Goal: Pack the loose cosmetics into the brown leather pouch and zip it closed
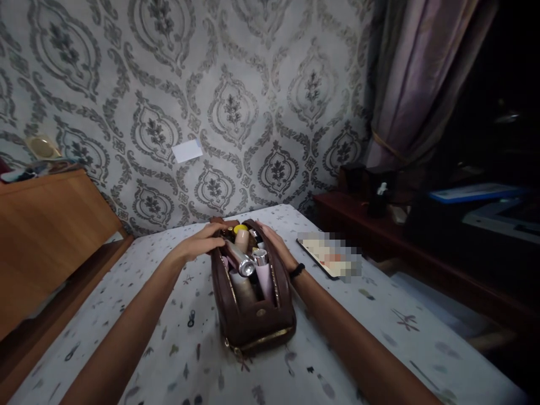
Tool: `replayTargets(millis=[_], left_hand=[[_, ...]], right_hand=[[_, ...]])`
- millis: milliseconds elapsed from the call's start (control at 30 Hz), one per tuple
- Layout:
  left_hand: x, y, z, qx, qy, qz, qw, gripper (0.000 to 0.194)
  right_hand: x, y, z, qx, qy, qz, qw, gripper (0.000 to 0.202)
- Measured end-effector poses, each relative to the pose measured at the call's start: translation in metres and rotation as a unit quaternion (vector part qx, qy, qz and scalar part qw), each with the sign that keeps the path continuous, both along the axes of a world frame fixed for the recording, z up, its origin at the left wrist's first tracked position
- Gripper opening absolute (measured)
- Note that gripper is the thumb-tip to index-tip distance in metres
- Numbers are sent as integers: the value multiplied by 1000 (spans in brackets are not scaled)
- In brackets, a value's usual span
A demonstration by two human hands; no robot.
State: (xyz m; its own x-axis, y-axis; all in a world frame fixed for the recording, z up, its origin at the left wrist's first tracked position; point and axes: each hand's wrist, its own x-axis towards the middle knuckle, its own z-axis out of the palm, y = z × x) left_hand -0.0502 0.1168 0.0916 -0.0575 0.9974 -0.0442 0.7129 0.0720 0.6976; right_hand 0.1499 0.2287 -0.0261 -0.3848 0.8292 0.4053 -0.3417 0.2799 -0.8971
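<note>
A dark brown zippered cosmetic bag [261,323] stands on the bed, its top unzipped and gaping. Inside are a silver-capped tube [240,260], a pale pink bottle with a silver cap [264,275], a beige bottle [242,241] and a yellow lid [240,228], among other cosmetics partly hidden. My left hand [205,241] grips the bag's far left rim, with the fingertips over the opening's edge. Against the far right side lies my right hand [276,244], closed around that wall; most of its fingers are hidden by the bag. A dark band circles the right wrist.
To the right of the bag lies a dark-edged flat item [324,256], its face blurred out. Patterned white bedding [177,343] spreads beneath. A wooden headboard-like panel [50,225] borders the left, and a dark red shelf [337,211] with small objects runs along the right.
</note>
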Motion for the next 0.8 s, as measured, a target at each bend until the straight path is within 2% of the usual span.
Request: replayTargets(millis=[67, 133, 267, 333, 433, 633, 800], left_hand=[[0, -3, 2, 24, 33, -51, 998, 52], [5, -6, 6, 47, 105, -107, 988, 51], [31, -23, 22, 88, 266, -177, 943, 40], [48, -35, 31, 72, 313, -209, 924, 32], [68, -52, 37, 44, 341, -223, 912, 33], [75, -70, 22, 86, 325, -199, 920, 31], [81, -80, 11, 134, 315, -191, 920, 27]], right_hand=[[-1, -1, -4, 15, -5, -22, 1000, 67], [-1, -1, -8, 26, -13, -41, 999, 63], [0, -2, -16, 28, -16, -57, 998, 52], [0, -2, -17, 22, -12, -61, 998, 47], [-2, -2, -18, 8, 2, -62, 998, 46], [0, -3, -6, -6, 20, -54, 998, 57], [16, -4, 28, 24, 1, -52, 998, 55]])
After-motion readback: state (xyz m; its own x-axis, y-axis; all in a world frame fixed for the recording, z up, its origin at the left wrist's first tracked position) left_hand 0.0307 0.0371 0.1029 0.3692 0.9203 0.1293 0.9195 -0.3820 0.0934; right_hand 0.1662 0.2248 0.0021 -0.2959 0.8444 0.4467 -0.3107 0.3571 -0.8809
